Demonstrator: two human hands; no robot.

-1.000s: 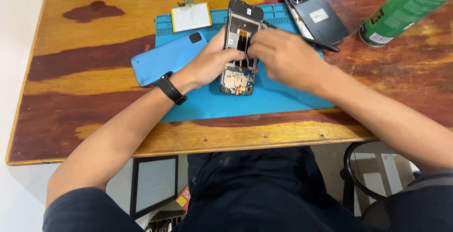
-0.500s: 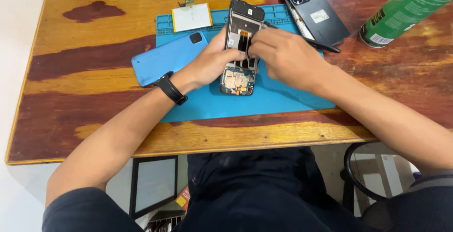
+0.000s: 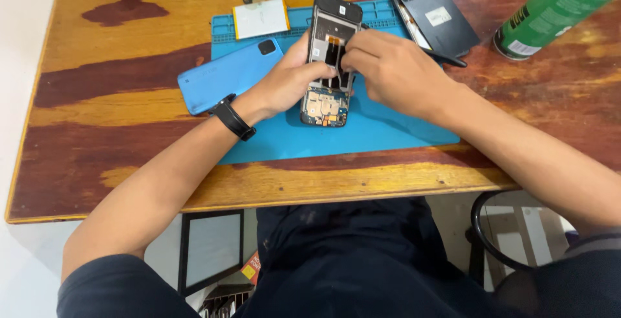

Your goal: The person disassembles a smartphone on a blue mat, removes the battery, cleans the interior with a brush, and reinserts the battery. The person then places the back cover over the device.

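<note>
An opened phone (image 3: 330, 33) with its back off lies on a blue work mat (image 3: 362, 133), circuit board showing at its near end. My left hand (image 3: 288, 85), with a black band on the wrist, grips the phone's left edge. My right hand (image 3: 388, 72) rests over the phone's middle, fingertips pinched at the orange flex cable; a thin dark tool (image 3: 446, 58) sticks out behind it. Whether the fingers hold a small part is hidden.
A blue phone back cover (image 3: 223, 78) lies left of the mat. A white battery (image 3: 261, 18) sits at the mat's far left corner. A black phone (image 3: 432, 9) and a green spray can (image 3: 556, 10) lie at the far right. The wooden table's near edge is close.
None beyond a slight shift of my right fingertips over the phone's middle.
</note>
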